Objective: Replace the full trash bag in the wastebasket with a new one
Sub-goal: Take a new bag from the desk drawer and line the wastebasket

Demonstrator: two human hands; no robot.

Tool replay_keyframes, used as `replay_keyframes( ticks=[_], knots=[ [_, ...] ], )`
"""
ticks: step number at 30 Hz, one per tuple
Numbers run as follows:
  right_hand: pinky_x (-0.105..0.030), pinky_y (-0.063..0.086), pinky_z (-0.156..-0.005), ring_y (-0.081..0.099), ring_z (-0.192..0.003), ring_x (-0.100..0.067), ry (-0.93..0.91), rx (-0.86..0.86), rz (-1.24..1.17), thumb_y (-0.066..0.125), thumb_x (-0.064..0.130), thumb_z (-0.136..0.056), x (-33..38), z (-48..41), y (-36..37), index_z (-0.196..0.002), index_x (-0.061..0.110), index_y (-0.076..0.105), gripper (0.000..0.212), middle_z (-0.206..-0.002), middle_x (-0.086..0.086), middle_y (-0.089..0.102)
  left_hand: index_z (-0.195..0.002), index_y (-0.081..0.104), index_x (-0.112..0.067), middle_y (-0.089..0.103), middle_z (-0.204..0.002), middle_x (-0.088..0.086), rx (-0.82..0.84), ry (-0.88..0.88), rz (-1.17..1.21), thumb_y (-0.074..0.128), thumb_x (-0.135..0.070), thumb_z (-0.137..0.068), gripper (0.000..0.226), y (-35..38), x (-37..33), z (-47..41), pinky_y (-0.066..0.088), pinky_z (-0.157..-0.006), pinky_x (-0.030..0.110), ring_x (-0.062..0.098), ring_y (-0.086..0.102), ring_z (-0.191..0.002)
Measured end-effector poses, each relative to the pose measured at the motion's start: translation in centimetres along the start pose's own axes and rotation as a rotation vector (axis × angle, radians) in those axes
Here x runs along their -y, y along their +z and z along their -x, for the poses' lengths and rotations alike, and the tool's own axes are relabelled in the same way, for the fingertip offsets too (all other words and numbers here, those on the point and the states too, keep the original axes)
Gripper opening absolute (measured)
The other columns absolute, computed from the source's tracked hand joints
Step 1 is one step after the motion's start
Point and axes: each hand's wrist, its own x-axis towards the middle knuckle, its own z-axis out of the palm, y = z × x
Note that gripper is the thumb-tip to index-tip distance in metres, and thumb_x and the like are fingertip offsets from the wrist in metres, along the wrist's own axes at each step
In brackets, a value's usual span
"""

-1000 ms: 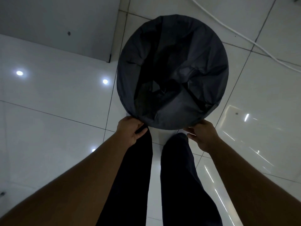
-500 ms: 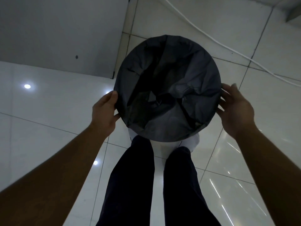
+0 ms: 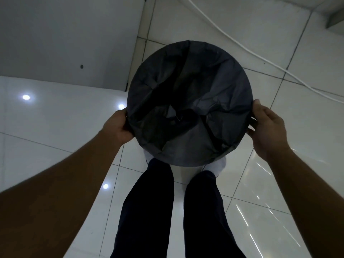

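A round wastebasket (image 3: pixel 240 146) stands on the white tiled floor just in front of my feet, seen from straight above. A black trash bag (image 3: pixel 214 86) lines it, creased inside and folded over the rim all round. My left hand (image 3: pixel 119 125) clasps the bag-covered rim on the left side. My right hand (image 3: pixel 268 125) presses the rim on the right side, fingers curled over a dark fold of bag there. The basket's own wall is almost wholly hidden by the bag.
A grey cabinet or wall panel (image 3: pixel 65 40) fills the upper left, its corner close to the basket. A white cable (image 3: pixel 260 58) runs across the floor behind the basket. My dark-trousered legs (image 3: pixel 176 211) stand directly below it.
Both hands slid from the near edge of the rim outward to its left and right sides, then closed onto it. The view shifted, so the basket sits lower in frame.
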Motion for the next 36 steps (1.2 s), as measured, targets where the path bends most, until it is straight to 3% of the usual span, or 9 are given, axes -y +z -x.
replay_keyframes(
  ticks=[5,8,12,18,25,28,30,33,36],
  knots=[
    [-0.043,0.054,-0.096,0.066,-0.109,-0.023,0.040,0.004,0.126,0.050,0.045,-0.098,0.6,-1.0,-0.1,-0.112,0.013,0.067,0.040,-0.115,-0.006,0.071,-0.109,0.067,-0.013,0.065,-0.115,0.007,-0.154,-0.117,-0.222,0.059,-0.024,-0.088,0.026,0.0,-1.8,-2.1,0.055,-0.082,0.035,0.019,0.060,-0.098],
    [-0.046,0.051,-0.098,0.067,-0.105,-0.014,-0.059,-0.090,0.236,0.048,0.047,-0.098,1.9,-1.6,0.1,-0.112,0.013,0.065,0.040,-0.111,0.000,0.071,-0.106,0.065,-0.016,0.067,-0.105,0.003,-0.208,0.187,-0.159,0.057,-0.013,-0.090,0.018,0.0,-2.6,-1.9,0.054,-0.076,0.028,0.012,0.062,-0.088],
    [-0.031,0.055,-0.090,0.067,-0.108,-0.013,-0.190,-0.025,0.118,0.042,0.049,-0.100,4.5,-2.1,1.7,-0.120,0.015,0.063,0.045,-0.119,0.001,0.069,-0.105,0.069,-0.020,0.071,-0.104,-0.002,0.003,0.455,-0.189,0.058,-0.029,-0.093,0.019,2.7,-4.5,0.0,0.054,-0.080,0.029,0.014,0.065,-0.100],
    [-0.028,0.049,-0.098,0.065,-0.107,-0.006,-0.179,0.121,0.367,0.025,0.066,-0.096,5.1,-3.0,3.7,-0.112,0.037,0.070,0.056,-0.115,0.010,0.071,-0.126,0.058,-0.023,0.063,-0.118,-0.004,-0.032,0.423,-0.708,0.038,-0.061,-0.094,0.053,4.2,-5.5,-0.7,0.046,-0.091,0.027,0.012,0.057,-0.103],
    [-0.036,0.039,-0.105,0.054,-0.121,-0.025,-0.143,0.175,0.710,0.024,0.060,-0.100,3.8,-3.6,3.0,-0.126,0.021,0.062,0.060,-0.130,-0.008,0.061,-0.135,0.052,-0.013,0.057,-0.130,0.008,-0.118,0.257,-0.860,0.030,-0.062,-0.096,0.067,3.0,-3.6,-0.7,0.043,-0.087,0.029,0.020,0.054,-0.107],
    [-0.034,0.035,-0.097,0.051,-0.120,-0.029,-0.492,-0.115,0.871,0.042,0.039,-0.101,3.1,-2.6,3.2,-0.126,0.013,0.057,0.039,-0.128,-0.011,0.058,-0.106,0.061,-0.007,0.059,-0.107,0.012,-0.441,0.827,-0.984,0.038,-0.037,-0.100,0.038,3.1,-1.7,0.7,0.037,-0.075,0.025,0.022,0.054,-0.101],
    [-0.036,0.031,-0.092,0.049,-0.116,-0.030,-0.867,-0.247,0.984,0.052,0.022,-0.093,2.8,-0.7,4.3,-0.114,0.011,0.060,0.025,-0.120,-0.010,0.058,-0.099,0.057,-0.006,0.053,-0.101,0.008,-0.370,1.257,-1.008,0.048,-0.020,-0.096,0.017,4.1,0.3,2.3,0.033,-0.076,0.018,0.014,0.046,-0.095],
    [-0.045,0.041,-0.091,0.053,-0.112,-0.032,-1.143,0.197,1.124,0.053,0.013,-0.087,0.3,0.8,6.7,-0.108,0.009,0.063,0.023,-0.115,-0.013,0.062,-0.106,0.057,-0.009,0.056,-0.104,0.007,0.140,1.246,-1.347,0.051,-0.021,-0.093,0.018,5.3,4.4,2.3,0.046,-0.085,0.030,0.021,0.053,-0.095],
    [-0.053,0.029,-0.111,0.030,-0.141,-0.040,-0.944,0.573,1.653,0.047,0.041,-0.093,-3.4,-0.5,8.1,-0.139,0.013,0.047,0.054,-0.148,-0.019,0.042,-0.140,0.038,-0.014,0.043,-0.142,0.008,0.195,0.985,-2.031,0.052,-0.047,-0.089,0.062,4.5,7.0,-0.5,0.034,-0.106,0.045,0.030,0.040,-0.129]
  ],
)
